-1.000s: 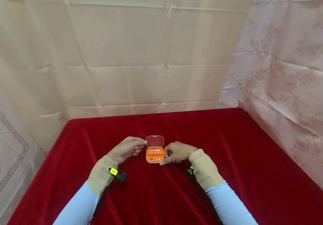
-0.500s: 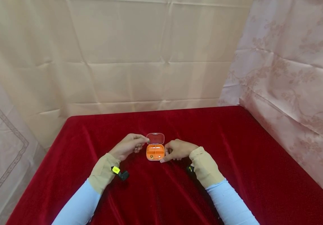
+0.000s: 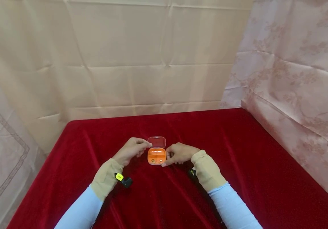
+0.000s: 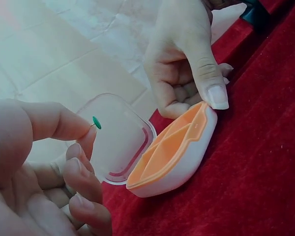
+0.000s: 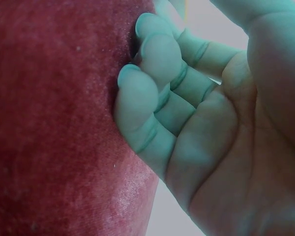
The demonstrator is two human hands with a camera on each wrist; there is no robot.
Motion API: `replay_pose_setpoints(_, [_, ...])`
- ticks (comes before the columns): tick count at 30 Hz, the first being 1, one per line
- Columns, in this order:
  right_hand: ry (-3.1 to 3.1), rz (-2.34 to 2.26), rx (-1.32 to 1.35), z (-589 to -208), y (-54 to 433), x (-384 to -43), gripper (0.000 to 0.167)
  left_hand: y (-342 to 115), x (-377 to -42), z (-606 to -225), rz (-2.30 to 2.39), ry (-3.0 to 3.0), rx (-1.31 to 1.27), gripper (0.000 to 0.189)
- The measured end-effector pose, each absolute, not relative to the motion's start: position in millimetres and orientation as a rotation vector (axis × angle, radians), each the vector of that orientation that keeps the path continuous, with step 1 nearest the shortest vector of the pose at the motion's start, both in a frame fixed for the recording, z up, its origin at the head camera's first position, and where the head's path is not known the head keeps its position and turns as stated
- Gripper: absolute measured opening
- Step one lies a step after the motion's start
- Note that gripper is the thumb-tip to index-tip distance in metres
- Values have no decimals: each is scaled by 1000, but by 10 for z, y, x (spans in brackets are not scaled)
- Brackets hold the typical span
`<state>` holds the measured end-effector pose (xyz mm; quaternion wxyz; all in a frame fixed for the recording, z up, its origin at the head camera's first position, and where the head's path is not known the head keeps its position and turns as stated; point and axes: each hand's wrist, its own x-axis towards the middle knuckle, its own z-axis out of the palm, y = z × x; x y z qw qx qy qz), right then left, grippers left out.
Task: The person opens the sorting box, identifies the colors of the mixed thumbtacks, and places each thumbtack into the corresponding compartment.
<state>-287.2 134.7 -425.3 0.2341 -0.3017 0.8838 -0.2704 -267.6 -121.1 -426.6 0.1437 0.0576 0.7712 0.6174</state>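
My left hand (image 3: 132,150) pinches a green-headed thumbtack (image 4: 97,123) by its thin pin between thumb and forefinger. It hovers at the left edge of the clear lid (image 3: 156,142) of a small pill box (image 4: 182,173). That box has a white shell and an orange divided insert; its lid stands raised at the back. Small gold-coloured pieces (image 3: 153,160) lie in the front left compartment, and a small pale piece (image 3: 160,160) lies in the front right one. My right hand (image 3: 182,152) grips the box's right side, thumb on the front corner and fingers behind.
A table with a red velvet cloth (image 3: 209,140) lies under everything. Beige fabric (image 3: 124,63) hangs behind the table, and a pink floral curtain (image 3: 301,79) runs along the right. A white cloth (image 3: 1,152) hangs at the left.
My left hand has shifted slightly right with the thumbtack, up to the lid's left edge. The right hand keeps its grip on the box, which stays in place.
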Motion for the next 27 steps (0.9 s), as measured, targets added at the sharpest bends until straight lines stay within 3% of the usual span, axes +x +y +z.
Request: replay_pose_setpoints(27, [2422, -726, -820, -4253, 1343, -2868, 35, -1146, -2651, -4319, 1738, 2310, 159, 24])
